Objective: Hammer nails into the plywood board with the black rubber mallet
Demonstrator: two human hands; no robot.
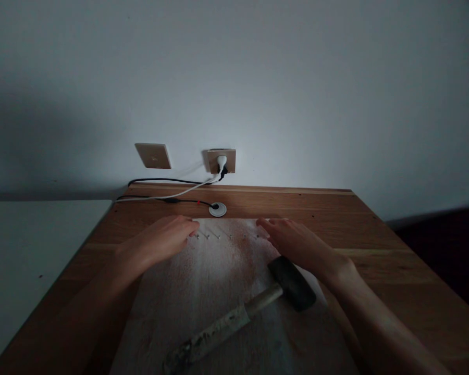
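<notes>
A pale wooden board (203, 291) lies flat on the wooden table, stained reddish in places. My left hand (175, 232) holds its far left corner, fingers bent over the edge. At the far right corner, my right hand (287, 235) grips the board in the same way. Between the hands, a row of several small nails (219, 237) stands along the board's far end. A mallet (293, 284) with a dark head lies across the board, its head near my right wrist. Its pale, worn handle (226, 325) points toward the lower left.
Behind the board, a round cable grommet (218, 209) is set in the table (336, 219). Black and white cables run left from a wall socket (221, 160) with plugs in it. A second wall plate (153, 155) sits to its left. A white surface (35, 260) adjoins the table's left side.
</notes>
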